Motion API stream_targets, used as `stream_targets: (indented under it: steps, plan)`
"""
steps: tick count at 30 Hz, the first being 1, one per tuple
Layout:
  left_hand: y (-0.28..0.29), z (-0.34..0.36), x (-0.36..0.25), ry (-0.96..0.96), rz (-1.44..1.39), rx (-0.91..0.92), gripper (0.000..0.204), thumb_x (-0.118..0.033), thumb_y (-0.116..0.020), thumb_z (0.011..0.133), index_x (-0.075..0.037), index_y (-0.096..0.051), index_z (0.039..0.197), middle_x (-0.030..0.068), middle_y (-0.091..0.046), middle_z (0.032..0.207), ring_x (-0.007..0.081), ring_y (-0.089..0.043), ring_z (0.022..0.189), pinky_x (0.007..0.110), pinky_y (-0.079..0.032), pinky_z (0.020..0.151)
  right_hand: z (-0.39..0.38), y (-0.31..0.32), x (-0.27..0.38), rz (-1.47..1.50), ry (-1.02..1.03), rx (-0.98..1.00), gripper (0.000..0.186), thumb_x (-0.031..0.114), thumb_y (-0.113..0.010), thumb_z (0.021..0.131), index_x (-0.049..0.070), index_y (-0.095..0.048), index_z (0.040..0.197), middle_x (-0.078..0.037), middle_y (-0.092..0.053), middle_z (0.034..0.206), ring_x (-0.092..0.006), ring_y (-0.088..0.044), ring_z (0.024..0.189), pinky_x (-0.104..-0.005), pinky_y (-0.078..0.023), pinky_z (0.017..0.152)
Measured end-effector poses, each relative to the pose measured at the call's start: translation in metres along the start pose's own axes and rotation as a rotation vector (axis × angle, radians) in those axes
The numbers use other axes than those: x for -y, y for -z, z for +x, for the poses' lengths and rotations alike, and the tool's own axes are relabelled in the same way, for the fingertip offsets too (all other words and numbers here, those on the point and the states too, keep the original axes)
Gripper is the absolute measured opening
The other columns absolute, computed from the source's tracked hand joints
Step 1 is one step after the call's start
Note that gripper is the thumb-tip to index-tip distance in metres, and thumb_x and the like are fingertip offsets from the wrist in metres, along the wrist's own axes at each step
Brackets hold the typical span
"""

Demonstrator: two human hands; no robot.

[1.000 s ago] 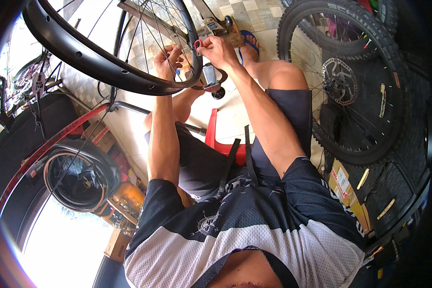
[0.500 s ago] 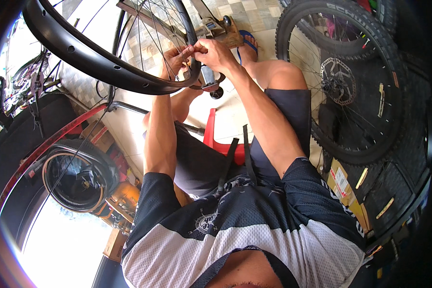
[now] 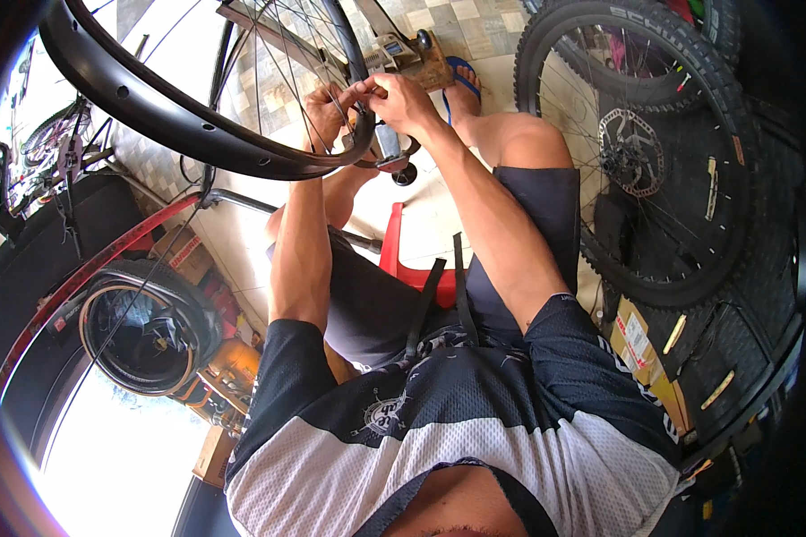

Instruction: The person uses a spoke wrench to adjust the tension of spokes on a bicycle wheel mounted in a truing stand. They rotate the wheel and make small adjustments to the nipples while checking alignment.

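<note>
A bare black bicycle rim laced with spokes (image 3: 188,125) stands upright in front of me at the upper left, held in a metal wheel stand (image 3: 390,148). My left hand (image 3: 325,109) reaches past the rim among the spokes, its fingers closed near the rim's right side. From the other side, my right hand (image 3: 398,101) meets it there with thumb and forefinger pinched together. The fingertips of both hands nearly touch at the rim edge. Whatever small part lies between them is too small or hidden to make out.
Wheels with knobbly tyres and a disc rotor (image 3: 631,152) lean on the right. A red stool (image 3: 412,268) shows between my legs. At the left are a stacked rim and tyre (image 3: 143,327) and a red bar (image 3: 90,264). A cardboard box (image 3: 645,349) lies lower right.
The rim has turned slightly, its holes shifting a little left and down. My left fingers have shifted a little, while my right hand stays nearly in place.
</note>
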State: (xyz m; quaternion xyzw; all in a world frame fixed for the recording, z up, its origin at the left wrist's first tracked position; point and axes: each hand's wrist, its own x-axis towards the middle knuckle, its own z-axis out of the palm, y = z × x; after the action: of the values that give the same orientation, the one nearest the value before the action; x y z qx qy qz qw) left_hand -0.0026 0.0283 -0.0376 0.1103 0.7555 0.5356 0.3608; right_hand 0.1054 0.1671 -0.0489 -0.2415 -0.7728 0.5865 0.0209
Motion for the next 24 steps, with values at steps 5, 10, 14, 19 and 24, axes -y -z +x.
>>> stream_targets:
  steps: [5, 10, 14, 19, 24]
  plan:
    - [0.017, -0.014, -0.019, -0.009, -0.282, -0.303, 0.037, -0.038, -0.069, 0.097, -0.001, -0.067, 0.09, 0.0002, -0.058, 0.066, 0.0069, -0.051, 0.051, 0.022, -0.04, 0.045, 0.001, 0.003, 0.003, 0.006, 0.004, -0.108, 0.026, 0.026, -0.068, 0.089, 0.003, -0.07, 0.098, -0.012, -0.074, 0.085, -0.0246, -0.07, 0.075, -0.0366, -0.053, 0.071]
    - [0.012, -0.038, -0.038, -0.111, -0.137, -0.155, 0.027, -0.027, -0.073, 0.095, -0.001, -0.067, 0.093, -0.0021, -0.055, 0.065, 0.006, -0.047, 0.053, 0.023, -0.037, 0.047, -0.003, 0.018, 0.015, -0.017, -0.082, -0.06, 0.03, 0.029, -0.072, 0.085, 0.001, -0.07, 0.095, -0.012, -0.074, 0.083, -0.0213, -0.07, 0.076, -0.0345, -0.053, 0.07]
    - [0.004, -0.034, -0.042, -0.131, -0.156, -0.058, 0.021, -0.021, -0.073, 0.094, -0.001, -0.067, 0.094, -0.002, -0.056, 0.068, 0.0063, -0.047, 0.055, 0.022, -0.038, 0.05, -0.01, 0.027, 0.021, 0.065, -0.066, 0.055, 0.03, 0.028, -0.073, 0.083, -0.001, -0.07, 0.095, -0.011, -0.074, 0.084, -0.0175, -0.069, 0.075, -0.032, -0.054, 0.07]
    - [0.0, -0.02, -0.029, -0.158, -0.168, -0.075, 0.018, -0.019, -0.079, 0.089, -0.005, -0.068, 0.088, -0.0051, -0.06, 0.068, 0.0019, -0.048, 0.055, 0.018, -0.035, 0.049, -0.014, 0.024, 0.02, 0.201, -0.035, 0.117, 0.03, 0.024, -0.074, 0.082, -0.003, -0.07, 0.095, -0.01, -0.073, 0.083, -0.0152, -0.068, 0.075, -0.0306, -0.053, 0.069]
    - [0.003, -0.008, -0.02, -0.16, -0.195, -0.014, 0.016, -0.019, -0.078, 0.09, -0.005, -0.07, 0.09, -0.0044, -0.062, 0.069, 0.0025, -0.053, 0.058, 0.018, -0.039, 0.052, -0.017, 0.023, 0.025, 0.138, -0.005, 0.117, 0.029, 0.028, -0.075, 0.08, 0.001, -0.071, 0.09, -0.012, -0.073, 0.083, -0.0226, -0.07, 0.076, -0.0348, -0.054, 0.072]
